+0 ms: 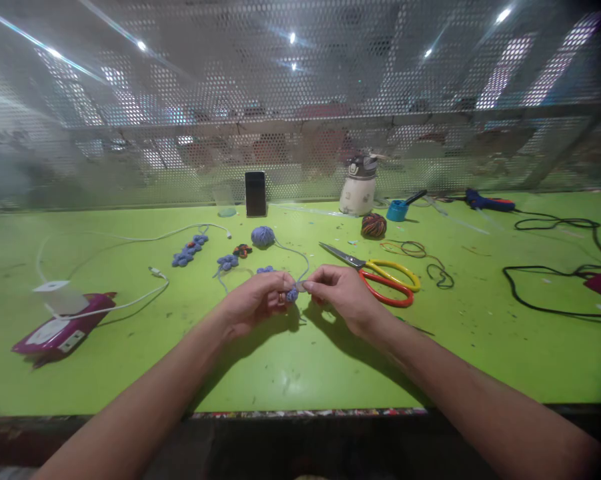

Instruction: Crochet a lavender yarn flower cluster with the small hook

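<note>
Between the fingertips of my left hand (257,300) is a small blue crocheted piece (292,294); the hand is closed on it. My right hand (337,293) is closed in a pinch just to its right, where the blue yarn (305,259) meets the fingertips. That strand curves back to a blue yarn ball (263,236). Another blue crocheted piece (265,270) shows partly behind my left hand. Beyond it lie a blue crocheted flower (227,262) and a dark flower with orange (243,251). My fingers hide part of the held piece.
Scissors with yellow and red handles (387,283) lie beside my right hand. Farther back are a multicoloured yarn ball (373,226), a blue container (397,211), a pale jar (358,190) and a phone (255,194). A purple power strip (65,330) is left; a glue gun (489,201) is right.
</note>
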`<state>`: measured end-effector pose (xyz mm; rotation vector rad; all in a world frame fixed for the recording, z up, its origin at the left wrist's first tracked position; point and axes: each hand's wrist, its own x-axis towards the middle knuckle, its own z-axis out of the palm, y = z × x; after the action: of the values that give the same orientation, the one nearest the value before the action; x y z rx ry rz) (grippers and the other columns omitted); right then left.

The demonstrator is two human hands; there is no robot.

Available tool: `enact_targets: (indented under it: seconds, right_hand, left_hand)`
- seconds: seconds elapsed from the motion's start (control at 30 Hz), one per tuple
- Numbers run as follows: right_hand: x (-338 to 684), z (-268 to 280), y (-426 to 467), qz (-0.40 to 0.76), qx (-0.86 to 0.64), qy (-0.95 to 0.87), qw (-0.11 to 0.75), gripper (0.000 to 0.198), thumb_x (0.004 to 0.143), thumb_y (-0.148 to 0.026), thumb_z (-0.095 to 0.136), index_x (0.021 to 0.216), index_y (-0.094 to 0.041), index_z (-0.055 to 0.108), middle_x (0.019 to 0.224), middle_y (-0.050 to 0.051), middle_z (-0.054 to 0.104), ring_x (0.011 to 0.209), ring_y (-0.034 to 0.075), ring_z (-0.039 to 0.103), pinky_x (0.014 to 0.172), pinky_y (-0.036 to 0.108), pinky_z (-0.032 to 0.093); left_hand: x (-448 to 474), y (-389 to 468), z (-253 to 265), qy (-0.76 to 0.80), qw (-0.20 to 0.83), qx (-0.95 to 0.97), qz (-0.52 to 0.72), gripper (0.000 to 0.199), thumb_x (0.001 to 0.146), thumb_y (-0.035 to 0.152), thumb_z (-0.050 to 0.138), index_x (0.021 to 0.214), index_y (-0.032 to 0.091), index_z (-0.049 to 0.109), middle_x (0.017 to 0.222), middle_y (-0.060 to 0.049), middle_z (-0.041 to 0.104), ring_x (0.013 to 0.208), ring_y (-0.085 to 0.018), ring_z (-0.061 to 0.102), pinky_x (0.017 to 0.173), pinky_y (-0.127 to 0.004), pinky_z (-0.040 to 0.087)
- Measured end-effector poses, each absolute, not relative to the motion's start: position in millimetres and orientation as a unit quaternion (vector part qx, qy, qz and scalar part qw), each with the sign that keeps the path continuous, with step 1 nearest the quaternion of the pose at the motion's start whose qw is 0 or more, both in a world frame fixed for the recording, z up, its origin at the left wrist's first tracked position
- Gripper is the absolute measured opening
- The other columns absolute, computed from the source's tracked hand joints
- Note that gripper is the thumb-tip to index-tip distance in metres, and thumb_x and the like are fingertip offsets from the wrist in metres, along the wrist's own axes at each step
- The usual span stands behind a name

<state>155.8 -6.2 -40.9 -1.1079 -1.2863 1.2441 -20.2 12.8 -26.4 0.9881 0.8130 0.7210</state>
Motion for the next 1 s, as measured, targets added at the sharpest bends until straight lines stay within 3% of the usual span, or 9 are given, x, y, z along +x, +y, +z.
enact_targets:
  seconds: [0.17,0.27,0.43,0.57,0.7,0.83,1.0]
  right_hand:
    - [156.1,-39.0,-6.7,0.501,-0.463,-0.542,0.491,0.015,0.069,-0.026,0.071,0.062,-0.016,0.061,0.052,-0.004,0.054,0.050,0.010,0.044,0.052,0.026,0.035]
    - [155.8,-37.8,-7.4,0.500,-0.463,-0.543,0.490,0.015,0.069,-0.026,0.070,0.062,-0.016,0.061,0.052,-0.004,0.054,0.050,0.010,0.044,0.053,0.026,0.035]
    - [155.3,-36.8,-8.1,0.498,-0.460,-0.549,0.488,0.013,0.070,-0.026,0.069,0.064,-0.016,0.062,0.053,-0.004,0.054,0.050,0.010,0.044,0.053,0.026,0.035]
    - [155.9,-36.5,-7.6,0.493,-0.467,-0.545,0.491,0.013,0.069,-0.025,0.069,0.064,-0.016,0.062,0.052,-0.004,0.054,0.050,0.010,0.045,0.052,0.026,0.035]
    - [156.6,-35.9,-6.9,0.490,-0.472,-0.545,0.491,0.013,0.069,-0.025,0.070,0.063,-0.016,0.062,0.052,-0.003,0.055,0.050,0.010,0.045,0.052,0.026,0.035]
    - [157.2,-35.5,-6.4,0.489,-0.474,-0.546,0.488,0.013,0.069,-0.025,0.069,0.064,-0.015,0.062,0.052,-0.003,0.055,0.050,0.010,0.045,0.052,0.025,0.035]
    - [156.5,-38.0,-5.2,0.484,-0.488,-0.544,0.481,0.014,0.068,-0.026,0.069,0.063,-0.015,0.062,0.051,-0.003,0.053,0.048,0.009,0.043,0.050,0.025,0.034]
  left_hand:
    - [-19.3,11.5,-24.6,0.393,0.750,0.413,0.336,0.016,0.073,0.029,0.068,0.073,0.015,0.061,0.070,-0.002,0.059,0.058,-0.011,0.050,0.052,-0.023,0.031]
    - [-17.8,10.9,-25.3,0.386,0.751,0.427,0.324,0.030,0.075,0.042,0.071,0.070,0.014,0.060,0.064,0.000,0.056,0.053,-0.009,0.046,0.048,-0.021,0.026]
    - [-15.5,11.5,-29.2,0.365,0.741,0.474,0.305,0.020,0.070,0.023,0.075,0.066,0.014,0.057,0.049,0.005,0.044,0.045,-0.005,0.033,0.046,-0.020,0.021]
    - [-15.3,11.8,-30.6,0.378,0.730,0.475,0.315,0.009,0.069,0.016,0.068,0.068,0.015,0.059,0.048,0.006,0.044,0.044,-0.005,0.034,0.047,-0.020,0.025]
    - [-16.1,12.5,-31.5,0.381,0.726,0.476,0.318,0.007,0.068,0.015,0.066,0.069,0.015,0.059,0.058,0.001,0.053,0.055,-0.009,0.048,0.052,-0.021,0.033]
    - [-16.3,13.6,-32.1,0.379,0.731,0.465,0.326,0.010,0.071,0.016,0.066,0.066,0.013,0.057,0.067,-0.003,0.059,0.056,-0.009,0.049,0.050,-0.021,0.031]
    - [-15.9,14.5,-32.6,0.377,0.742,0.434,0.344,0.010,0.073,0.015,0.066,0.068,0.012,0.058,0.059,0.002,0.050,0.052,-0.006,0.044,0.048,-0.019,0.030]
